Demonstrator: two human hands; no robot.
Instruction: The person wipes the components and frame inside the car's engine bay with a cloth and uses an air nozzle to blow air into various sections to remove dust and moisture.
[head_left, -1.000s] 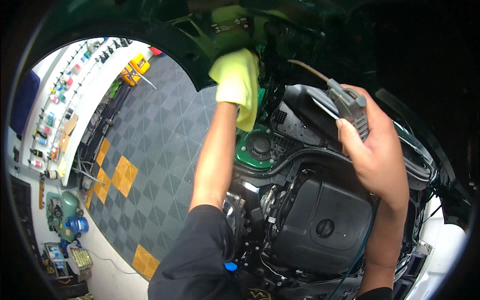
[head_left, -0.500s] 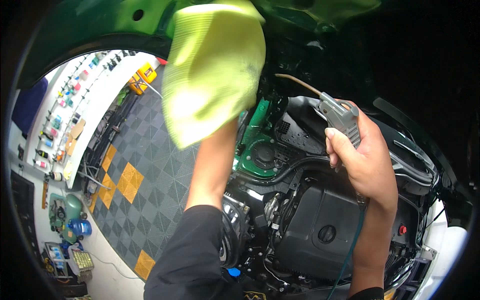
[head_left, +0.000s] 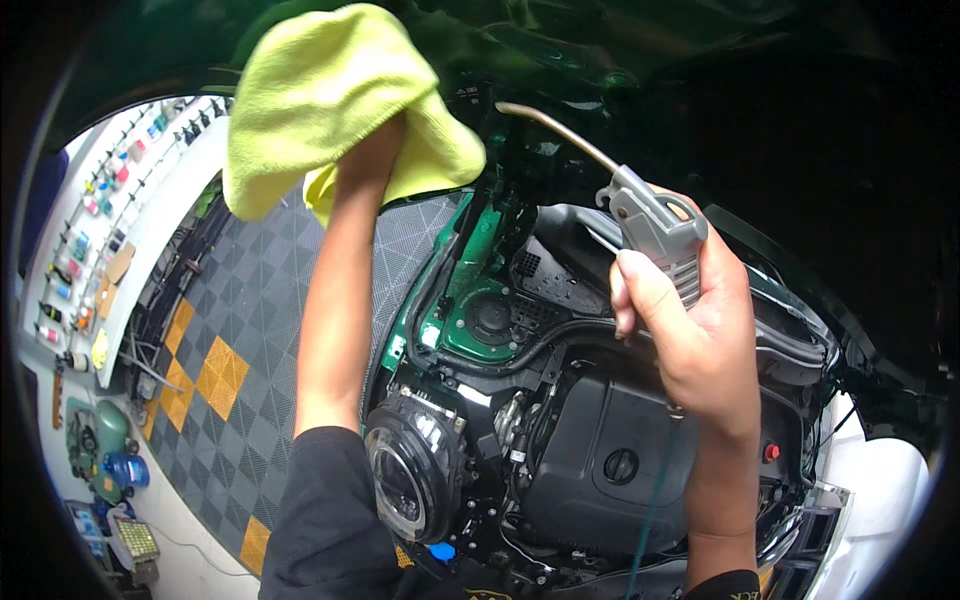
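Observation:
At the upper left, a yellow-green microfibre cloth [head_left: 320, 85] drapes over my left hand [head_left: 373, 158], its fingers hidden in the folds. The cloth lies up against the raised dark green bonnet [head_left: 560, 60], near its edge. My right hand [head_left: 690, 330] is wrapped around a grey air blow gun [head_left: 658, 228], with the thumb along its near side. The gun's thin, bent brass nozzle points up and left toward the bonnet's underside, to the right of the cloth. A thin teal hose [head_left: 655, 500] trails down from the grip.
Below my hands is the engine bay, with a black engine cover [head_left: 590, 455], a round headlight [head_left: 408, 485] and a wet cowl panel [head_left: 560, 265]. To the left, grey and orange floor tiles [head_left: 290, 300] stretch toward a wall rack of bottles [head_left: 85, 240].
My left hand has swept the cloth left, and the cloth now spreads wider. The blow gun has shifted slightly left. The whole view has moved a little, uncovering the headlight.

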